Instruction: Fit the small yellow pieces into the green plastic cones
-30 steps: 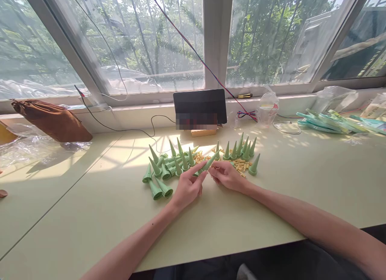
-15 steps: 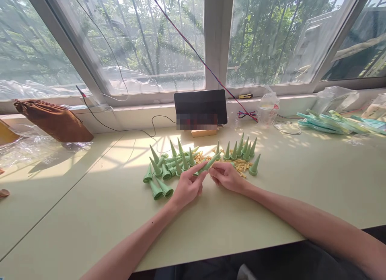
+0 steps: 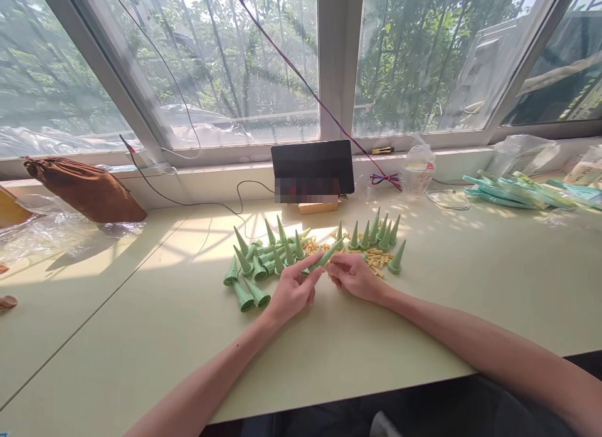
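My left hand [image 3: 294, 288] is closed around a green plastic cone spike [image 3: 329, 253], which lies tilted with its tip up to the right. My right hand [image 3: 356, 276] is pinched beside the near end of this spike; its fingertips hide whatever is between them. Left of my hands, several hollow green cones [image 3: 243, 297] lie on their sides, and others stand point up. To the right, more green cones [image 3: 397, 259] stand upright around a scatter of small yellow pieces [image 3: 376, 259].
A dark tablet [image 3: 313, 161] leans at the back of the pale table [image 3: 197, 349], near a small cardboard box [image 3: 318, 207]. A brown drawstring bag [image 3: 87, 189] and clear plastic wrap are at left. A bagged cup [image 3: 417, 173] and turquoise packets [image 3: 508, 192] are at right.
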Action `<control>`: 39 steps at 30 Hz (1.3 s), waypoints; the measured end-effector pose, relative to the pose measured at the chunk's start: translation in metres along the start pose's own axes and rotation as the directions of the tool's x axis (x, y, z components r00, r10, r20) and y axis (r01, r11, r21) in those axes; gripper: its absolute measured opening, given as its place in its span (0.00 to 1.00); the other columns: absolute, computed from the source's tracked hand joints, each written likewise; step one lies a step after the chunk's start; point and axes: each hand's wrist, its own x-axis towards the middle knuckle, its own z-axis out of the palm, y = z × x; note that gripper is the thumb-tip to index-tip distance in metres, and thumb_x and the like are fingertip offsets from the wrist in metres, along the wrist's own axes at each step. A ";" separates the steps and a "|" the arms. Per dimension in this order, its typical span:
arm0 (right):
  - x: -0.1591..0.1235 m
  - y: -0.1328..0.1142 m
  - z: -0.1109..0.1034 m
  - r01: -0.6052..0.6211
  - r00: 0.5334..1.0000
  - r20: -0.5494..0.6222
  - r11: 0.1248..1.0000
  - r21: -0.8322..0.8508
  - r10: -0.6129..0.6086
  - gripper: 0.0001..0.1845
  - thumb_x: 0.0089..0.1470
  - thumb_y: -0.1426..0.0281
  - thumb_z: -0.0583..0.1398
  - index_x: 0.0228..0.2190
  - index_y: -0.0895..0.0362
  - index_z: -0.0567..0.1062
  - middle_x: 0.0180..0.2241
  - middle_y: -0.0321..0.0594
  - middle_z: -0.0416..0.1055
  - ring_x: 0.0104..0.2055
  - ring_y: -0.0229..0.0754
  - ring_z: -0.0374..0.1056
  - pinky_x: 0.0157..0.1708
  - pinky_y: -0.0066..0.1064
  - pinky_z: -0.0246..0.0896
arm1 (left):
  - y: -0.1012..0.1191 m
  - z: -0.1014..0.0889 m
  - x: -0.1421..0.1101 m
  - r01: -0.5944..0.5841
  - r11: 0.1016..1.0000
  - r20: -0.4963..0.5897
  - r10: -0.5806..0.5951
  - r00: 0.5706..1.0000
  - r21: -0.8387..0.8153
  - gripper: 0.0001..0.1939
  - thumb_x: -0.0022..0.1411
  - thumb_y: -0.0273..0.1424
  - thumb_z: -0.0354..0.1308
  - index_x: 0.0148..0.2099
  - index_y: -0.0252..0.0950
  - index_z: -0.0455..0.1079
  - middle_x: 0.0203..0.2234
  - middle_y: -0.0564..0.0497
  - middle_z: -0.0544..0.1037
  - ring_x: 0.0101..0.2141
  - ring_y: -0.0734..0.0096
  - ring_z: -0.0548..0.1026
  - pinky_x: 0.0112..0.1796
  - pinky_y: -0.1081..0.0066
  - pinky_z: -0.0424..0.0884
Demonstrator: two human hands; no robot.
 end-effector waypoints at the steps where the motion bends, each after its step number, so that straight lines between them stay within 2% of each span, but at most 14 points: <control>1: 0.000 -0.002 -0.001 -0.030 0.999 0.035 0.997 0.070 0.027 0.20 0.65 0.62 0.51 0.22 0.56 0.62 0.18 0.32 0.62 0.20 0.33 0.59 0.24 0.27 0.54 | 0.000 0.000 0.000 -0.004 1.000 0.006 0.004 1.000 -0.005 0.31 0.65 0.41 0.55 0.65 0.30 0.62 0.10 0.59 0.66 0.12 0.79 0.61 0.17 0.77 0.62; 3: 0.000 -0.002 -0.001 -0.051 0.998 0.044 0.995 0.086 0.047 0.21 0.65 0.61 0.51 0.22 0.56 0.62 0.18 0.32 0.62 0.20 0.34 0.59 0.23 0.27 0.54 | 0.000 -0.001 0.000 0.003 1.000 0.003 -0.003 1.000 0.003 0.31 0.65 0.41 0.55 0.65 0.30 0.62 0.09 0.59 0.66 0.12 0.78 0.61 0.18 0.77 0.63; 7: -0.001 0.005 0.003 0.061 0.993 -0.089 0.972 -0.229 -0.083 0.21 0.63 0.63 0.53 0.20 0.56 0.60 0.19 0.32 0.58 0.22 0.34 0.53 0.25 0.28 0.50 | -0.002 -0.001 0.001 0.026 0.999 -0.030 -0.025 0.999 0.042 0.29 0.64 0.42 0.57 0.62 0.32 0.66 0.11 0.58 0.67 0.11 0.79 0.61 0.16 0.76 0.63; 10: -0.001 0.009 0.004 0.118 0.982 -0.099 0.936 -0.331 -0.159 0.20 0.63 0.65 0.53 0.20 0.56 0.60 0.19 0.32 0.56 0.23 0.35 0.52 0.26 0.28 0.50 | -0.003 0.000 0.001 0.027 0.999 -0.040 -0.025 0.999 0.044 0.29 0.64 0.42 0.56 0.62 0.33 0.66 0.12 0.58 0.68 0.12 0.79 0.62 0.16 0.76 0.63; 12: -0.001 0.008 0.003 0.094 0.988 -0.094 0.955 -0.281 -0.124 0.20 0.63 0.64 0.53 0.20 0.56 0.61 0.19 0.32 0.57 0.23 0.34 0.53 0.25 0.27 0.50 | -0.002 0.000 0.001 0.025 0.999 -0.038 -0.023 0.999 0.045 0.29 0.64 0.41 0.56 0.63 0.32 0.66 0.11 0.58 0.67 0.12 0.79 0.62 0.16 0.77 0.63; 15: 0.000 0.002 0.000 -0.023 0.999 -0.025 0.998 -0.051 0.022 0.22 0.63 0.61 0.54 0.20 0.56 0.62 0.17 0.32 0.60 0.20 0.34 0.56 0.23 0.27 0.52 | 0.000 0.000 0.000 0.021 0.999 -0.025 -0.020 0.999 0.042 0.29 0.64 0.41 0.56 0.63 0.30 0.65 0.10 0.58 0.67 0.12 0.79 0.62 0.17 0.77 0.61; 18: 0.000 0.000 0.000 -0.121 0.992 0.050 0.984 0.132 0.115 0.22 0.64 0.58 0.53 0.22 0.56 0.62 0.18 0.32 0.62 0.19 0.34 0.60 0.22 0.27 0.55 | 0.002 -0.001 0.000 0.022 0.999 -0.013 -0.022 1.000 0.033 0.30 0.65 0.41 0.55 0.64 0.30 0.64 0.09 0.58 0.66 0.12 0.79 0.61 0.17 0.78 0.61; 21: -0.001 0.003 0.003 -0.076 0.997 -0.029 0.997 0.014 0.077 0.22 0.64 0.58 0.53 0.21 0.56 0.62 0.17 0.32 0.61 0.20 0.34 0.57 0.23 0.27 0.53 | 0.001 -0.001 0.000 0.030 0.999 -0.020 -0.029 0.999 0.043 0.30 0.64 0.42 0.56 0.64 0.31 0.64 0.09 0.59 0.65 0.12 0.79 0.61 0.17 0.77 0.62; 24: -0.002 0.007 0.006 0.042 0.989 -0.131 0.970 -0.240 -0.075 0.22 0.63 0.62 0.54 0.19 0.56 0.61 0.18 0.33 0.58 0.22 0.34 0.53 0.24 0.28 0.50 | 0.001 0.000 0.000 0.040 0.998 -0.037 -0.039 0.999 0.048 0.30 0.64 0.42 0.56 0.63 0.31 0.65 0.11 0.58 0.67 0.12 0.78 0.61 0.17 0.76 0.64; 26: -0.002 0.008 0.006 0.087 0.981 -0.139 0.949 -0.302 -0.134 0.21 0.63 0.63 0.53 0.20 0.56 0.60 0.19 0.33 0.58 0.23 0.35 0.53 0.25 0.28 0.50 | 0.001 0.000 0.000 0.046 0.998 -0.046 -0.044 0.998 0.049 0.30 0.64 0.43 0.56 0.63 0.32 0.65 0.10 0.58 0.66 0.12 0.78 0.62 0.17 0.76 0.63; 30: 0.000 0.002 0.004 -0.023 0.997 -0.069 0.998 -0.062 0.019 0.22 0.63 0.60 0.54 0.20 0.56 0.62 0.17 0.32 0.60 0.20 0.34 0.56 0.23 0.28 0.52 | 0.003 0.000 -0.001 0.042 0.999 -0.029 -0.041 0.999 0.033 0.31 0.64 0.42 0.57 0.63 0.30 0.65 0.09 0.59 0.65 0.12 0.78 0.61 0.16 0.77 0.61; 34: 0.000 -0.003 0.002 -0.159 0.987 0.060 0.964 0.213 0.149 0.21 0.63 0.55 0.53 0.24 0.56 0.64 0.18 0.32 0.63 0.18 0.34 0.60 0.19 0.27 0.54 | 0.003 -0.001 -0.001 0.027 1.000 -0.004 -0.028 1.000 -0.005 0.32 0.64 0.42 0.56 0.65 0.30 0.63 0.08 0.59 0.65 0.11 0.79 0.59 0.16 0.77 0.60; 36: 0.000 -0.002 0.003 -0.133 0.991 0.027 0.978 0.160 0.130 0.22 0.63 0.56 0.53 0.23 0.56 0.64 0.17 0.32 0.63 0.18 0.34 0.60 0.20 0.27 0.55 | 0.002 -0.001 0.000 0.026 1.000 -0.001 -0.026 1.000 -0.001 0.32 0.64 0.42 0.56 0.65 0.30 0.62 0.08 0.59 0.64 0.11 0.79 0.60 0.16 0.77 0.61; 39: -0.001 0.001 0.004 -0.019 0.994 -0.105 0.996 -0.090 0.010 0.22 0.63 0.59 0.54 0.20 0.56 0.62 0.17 0.33 0.61 0.21 0.34 0.57 0.24 0.28 0.54 | 0.000 -0.001 0.000 0.030 0.999 -0.010 -0.030 1.000 0.019 0.31 0.63 0.43 0.57 0.64 0.31 0.64 0.08 0.60 0.64 0.11 0.78 0.61 0.16 0.76 0.63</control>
